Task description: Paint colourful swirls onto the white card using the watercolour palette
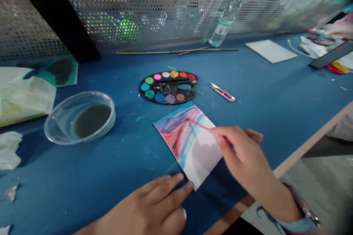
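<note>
My right hand [239, 147] pinches a thin red paintbrush [200, 124], its tip down on the painted upper part of a small white card [204, 159]. Blue, purple, red and teal strokes cover the card's far and left areas, while the near right part is white under the hand's shadow. Flat on the table lies my left hand [154, 205], fingers stretched out, with fingertips at the card's near left edge. Just beyond the card sits a black paint palette [176, 87] with several round colour pans.
Left of the card stands a clear plastic bowl [79, 117] of dark water. Pink thread snips [223, 92] lie right of the palette. A water bottle [228, 16], thin sticks [165, 52] and a white sheet [270, 51] are near the perforated metal screen [171, 7].
</note>
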A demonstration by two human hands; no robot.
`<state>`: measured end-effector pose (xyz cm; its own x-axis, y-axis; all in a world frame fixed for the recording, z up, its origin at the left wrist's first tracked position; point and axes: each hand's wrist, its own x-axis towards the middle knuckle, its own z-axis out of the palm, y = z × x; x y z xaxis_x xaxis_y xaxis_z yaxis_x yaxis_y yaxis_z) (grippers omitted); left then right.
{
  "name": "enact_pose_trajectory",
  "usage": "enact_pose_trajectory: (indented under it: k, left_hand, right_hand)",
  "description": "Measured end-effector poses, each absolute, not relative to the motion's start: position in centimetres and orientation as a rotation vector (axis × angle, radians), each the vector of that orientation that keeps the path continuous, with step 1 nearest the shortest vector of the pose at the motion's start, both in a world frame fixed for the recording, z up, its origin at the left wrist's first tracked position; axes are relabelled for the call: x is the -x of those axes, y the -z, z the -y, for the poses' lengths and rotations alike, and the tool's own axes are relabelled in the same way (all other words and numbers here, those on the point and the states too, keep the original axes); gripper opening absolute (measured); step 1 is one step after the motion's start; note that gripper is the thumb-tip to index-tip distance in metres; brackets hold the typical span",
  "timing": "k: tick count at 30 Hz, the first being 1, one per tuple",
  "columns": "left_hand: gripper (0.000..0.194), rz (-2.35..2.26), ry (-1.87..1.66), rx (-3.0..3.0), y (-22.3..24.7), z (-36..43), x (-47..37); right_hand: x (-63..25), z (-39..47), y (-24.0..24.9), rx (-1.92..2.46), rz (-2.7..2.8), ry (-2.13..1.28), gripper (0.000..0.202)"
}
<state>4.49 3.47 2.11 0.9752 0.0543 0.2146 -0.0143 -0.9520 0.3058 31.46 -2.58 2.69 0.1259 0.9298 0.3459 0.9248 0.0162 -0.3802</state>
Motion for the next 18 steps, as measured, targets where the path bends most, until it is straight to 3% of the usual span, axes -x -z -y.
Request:
enact_pose_trajectory:
  k: [3, 8, 13, 18]
  left_hand:
    - [0.027, -0.048, -0.341, -2.796, -1.9, -3.5, -4.4]
    - [0.029, -0.037, -0.357, -2.830, -1.9, -3.4, -4.5]
    - [0.030, -0.041, -0.334, -2.835, -2.1, -3.4, -4.5]
    - [0.027, -0.026, -0.338, -2.816, -2.0, -3.5, -4.6]
  right_hand:
    - [-31.7, 3.0, -2.9, 1.891, 1.727, 0.081, 0.019]
    - [-29.6, 3.8, -2.6, 1.718, 1.910, -0.319, 0.029]
    - [-30.3, 3.4, -2.4, 1.821, 1.801, -0.132, 0.026]
    - [-29.0, 2.9, -2.9, 1.707, 1.870, -0.348, 0.030]
